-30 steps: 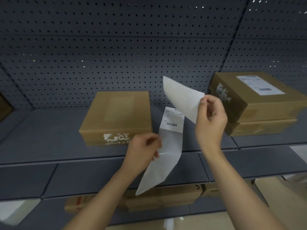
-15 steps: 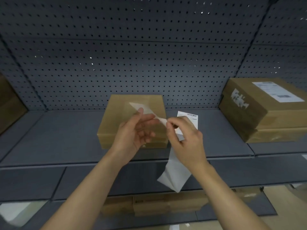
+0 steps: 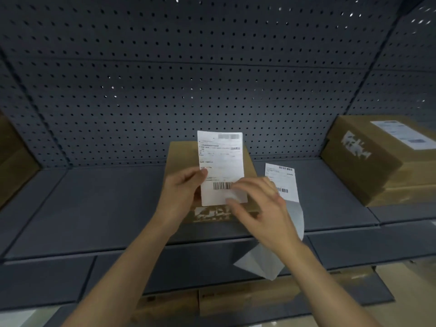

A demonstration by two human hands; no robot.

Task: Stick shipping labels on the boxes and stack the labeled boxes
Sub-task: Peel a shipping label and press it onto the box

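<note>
**Label going onto the centre box**

Two hands are working over one box. The left hand is pinching the left edge of one shipping label, with the thumb on the printed face. That grip is clenched on the paper. The label is lying printed side up over the top of the centre box, its lower edge reaching the box's front rim. Cannot tell whether it is sitting flat on the cardboard.

The right hand is reaching in from 4 o'clock, fingers stretched across the label's lower right corner beside the barcode. Its grip is released and holding nothing. The fingers are blurring.

The centre box is sitting on the grey shelf, near the pegboard behind it.

- **3 o'clock, just beside the box:** one label strip is lying on the shelf and carrying one more printed label. Its blank tail is hanging over the shelf's front edge, behind the right wrist.
- **2 o'clock, well apart:** two boxes are standing stacked, the labelled box resting on the lower box. One stuck label is showing on the upper one's top.
- **9 o'clock:** one edge box is showing partly, cut by the frame.
- **6 o'clock, one level down:** at least two cartons are lying there, too blurred to count surely.

That is making three printed labels and four boxes on this shelf.
</note>
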